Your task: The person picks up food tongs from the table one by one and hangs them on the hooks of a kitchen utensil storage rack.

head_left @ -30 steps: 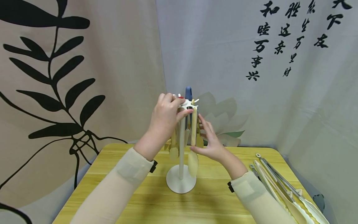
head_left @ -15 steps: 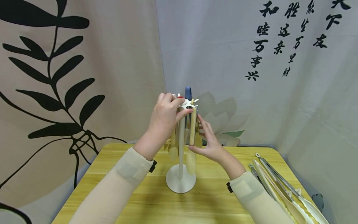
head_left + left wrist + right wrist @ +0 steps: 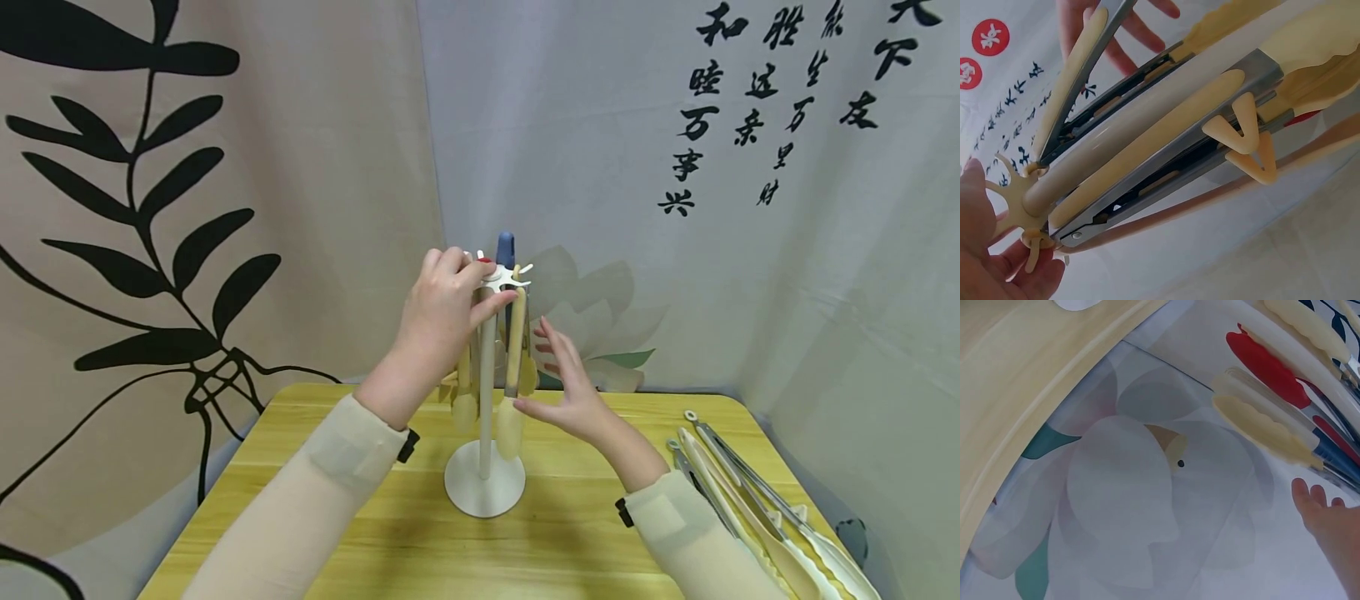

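Observation:
A white utensil stand (image 3: 486, 417) with a round base stands upright on the table. My left hand (image 3: 438, 304) grips the hooked ring at its top. Cream-handled kitchen tongs (image 3: 516, 346) hang from a hook on the stand's right side; the left wrist view shows more tongs (image 3: 1147, 150) around the pole. My right hand (image 3: 573, 396) is beside the hanging tongs, fingers spread, thumb tip right at their cream head and nothing in its grasp. A blue handle (image 3: 506, 250) rises behind the ring. In the right wrist view, red-tipped tongs (image 3: 1266, 369) hang among the others.
Several long tongs (image 3: 757, 500) lie side by side along the right edge of the wooden table (image 3: 360, 533). A printed cloth backdrop (image 3: 337, 167) hangs close behind the table's far edge.
My right hand has drawn slightly right, its fingers coming away from the hanging tongs. The tongs have shifted a little left and look narrower. My left hand has stayed on the ring.

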Demonstrator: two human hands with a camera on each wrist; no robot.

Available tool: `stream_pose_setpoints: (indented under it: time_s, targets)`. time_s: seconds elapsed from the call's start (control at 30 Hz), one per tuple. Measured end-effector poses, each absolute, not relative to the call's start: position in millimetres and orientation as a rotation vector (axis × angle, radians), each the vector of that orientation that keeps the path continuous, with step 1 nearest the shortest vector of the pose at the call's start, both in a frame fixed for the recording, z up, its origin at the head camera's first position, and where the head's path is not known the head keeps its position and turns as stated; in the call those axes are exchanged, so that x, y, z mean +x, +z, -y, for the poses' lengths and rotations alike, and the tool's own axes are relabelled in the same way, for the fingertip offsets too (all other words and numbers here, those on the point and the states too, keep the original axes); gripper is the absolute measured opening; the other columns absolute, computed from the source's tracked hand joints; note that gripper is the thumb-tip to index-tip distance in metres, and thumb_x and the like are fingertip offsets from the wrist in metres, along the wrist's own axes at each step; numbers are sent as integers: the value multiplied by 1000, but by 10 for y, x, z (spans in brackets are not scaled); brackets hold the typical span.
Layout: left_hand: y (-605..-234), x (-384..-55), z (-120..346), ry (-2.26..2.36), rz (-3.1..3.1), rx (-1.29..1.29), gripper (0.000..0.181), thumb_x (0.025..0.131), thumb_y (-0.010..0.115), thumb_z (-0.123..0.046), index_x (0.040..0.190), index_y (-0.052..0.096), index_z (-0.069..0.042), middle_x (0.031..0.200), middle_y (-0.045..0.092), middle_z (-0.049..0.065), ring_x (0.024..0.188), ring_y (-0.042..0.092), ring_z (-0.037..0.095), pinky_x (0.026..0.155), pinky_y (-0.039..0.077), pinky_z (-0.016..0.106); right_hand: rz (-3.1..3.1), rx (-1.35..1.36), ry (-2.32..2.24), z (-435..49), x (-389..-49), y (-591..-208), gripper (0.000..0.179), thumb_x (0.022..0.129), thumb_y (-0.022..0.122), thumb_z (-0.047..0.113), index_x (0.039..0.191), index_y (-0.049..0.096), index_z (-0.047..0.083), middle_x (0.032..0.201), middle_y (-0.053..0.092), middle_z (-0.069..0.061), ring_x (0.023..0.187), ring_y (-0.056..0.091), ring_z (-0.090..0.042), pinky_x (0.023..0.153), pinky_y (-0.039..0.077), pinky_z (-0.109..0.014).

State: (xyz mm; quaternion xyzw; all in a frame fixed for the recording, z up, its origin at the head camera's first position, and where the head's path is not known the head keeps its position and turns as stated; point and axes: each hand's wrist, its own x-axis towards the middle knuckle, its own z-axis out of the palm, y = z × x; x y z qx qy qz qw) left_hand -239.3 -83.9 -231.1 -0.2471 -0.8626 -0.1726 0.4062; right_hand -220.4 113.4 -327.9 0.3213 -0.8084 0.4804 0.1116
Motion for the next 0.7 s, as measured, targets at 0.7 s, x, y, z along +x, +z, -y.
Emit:
stream_pose_setpoints:
  time_s: [0.7]
  targets:
    - [-2247, -2482, 946, -456, 2283, -767, 40, 89, 60, -48, 109, 65, -14, 121, 55, 3, 121, 40, 26, 96, 46, 36, 2370, 804, 1485, -1714, -2270, -4024, 99, 81, 74, 9, 152, 8, 30, 149, 21, -11, 129, 33, -32, 99, 36, -62]
